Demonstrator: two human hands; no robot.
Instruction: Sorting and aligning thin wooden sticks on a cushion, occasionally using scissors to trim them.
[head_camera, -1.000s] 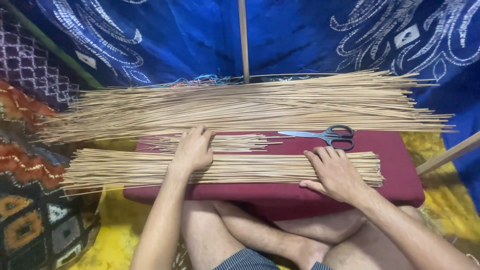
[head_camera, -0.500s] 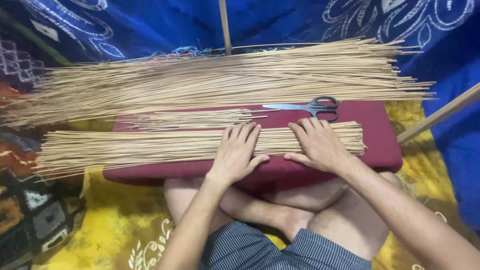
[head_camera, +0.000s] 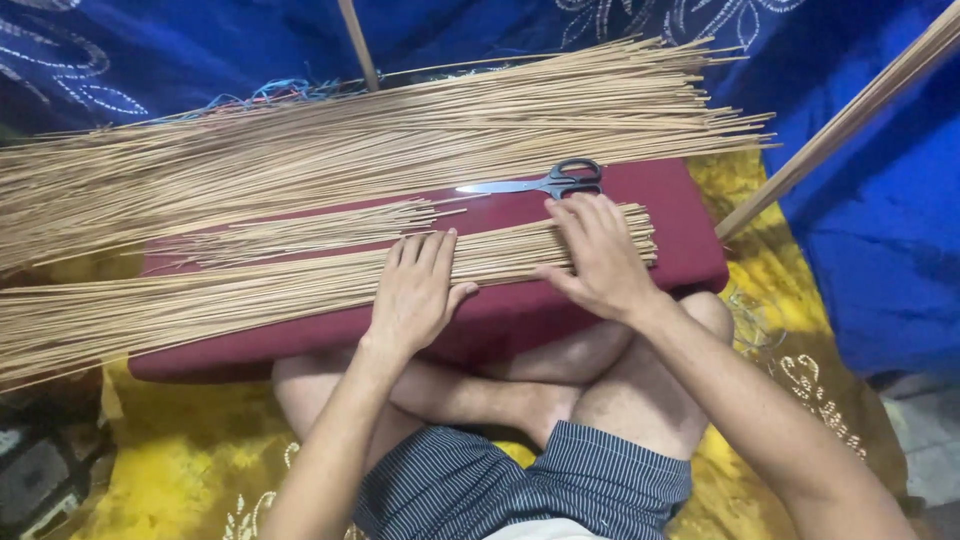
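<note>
Your left hand (head_camera: 418, 292) has slid rightward from the short sticks to lie flat, fingers extended, beside your right hand (head_camera: 598, 258), so both now press the near bundle of thin sticks (head_camera: 250, 290) without clasping it. Beyond your fingertips lie scissors (head_camera: 545, 183) and a larger stick pile (head_camera: 350, 150); the maroon cushion (head_camera: 690, 250) serves as bench over what appears to be yellow cloth (head_camera: 190, 450), with blue fabric (head_camera: 880, 230) behind.

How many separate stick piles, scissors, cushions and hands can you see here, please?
Stick piles: 3 – large far pile, small middle pile, near pile under both hands
Scissors: 1
Maroon cushion: 1
Hands: 2 – left hand, right hand
Total: 7
</note>
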